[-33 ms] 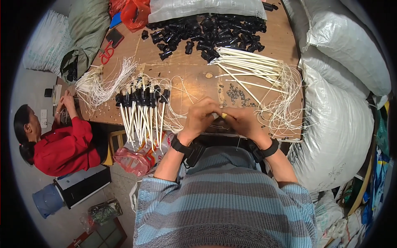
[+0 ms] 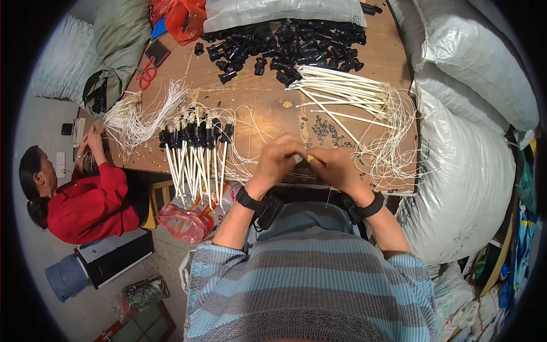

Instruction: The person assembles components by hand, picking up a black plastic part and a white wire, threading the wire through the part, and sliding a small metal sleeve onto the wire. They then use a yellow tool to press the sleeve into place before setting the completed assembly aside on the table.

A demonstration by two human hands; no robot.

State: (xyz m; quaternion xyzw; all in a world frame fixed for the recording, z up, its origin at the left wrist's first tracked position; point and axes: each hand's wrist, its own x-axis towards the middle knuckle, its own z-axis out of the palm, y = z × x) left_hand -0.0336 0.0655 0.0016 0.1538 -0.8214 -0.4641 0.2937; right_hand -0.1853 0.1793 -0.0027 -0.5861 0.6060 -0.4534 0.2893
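Observation:
My left hand and my right hand meet fingertip to fingertip at the front edge of the table. Both are closed in a pinch. A small pale piece shows at the left fingertips and a small yellow piece at the right ones; their kind is too small to tell. Just beyond the hands lie several tiny dark metal clips. To the left rests a bundle of white tubes with black sockets, the tube ends jutting over the edge. White tubes with thin wires lie to the right.
Black sockets are heaped at the back under a white sack. Thin white wires, red scissors and a phone lie left. Full sacks crowd the right. A person in red sits at left.

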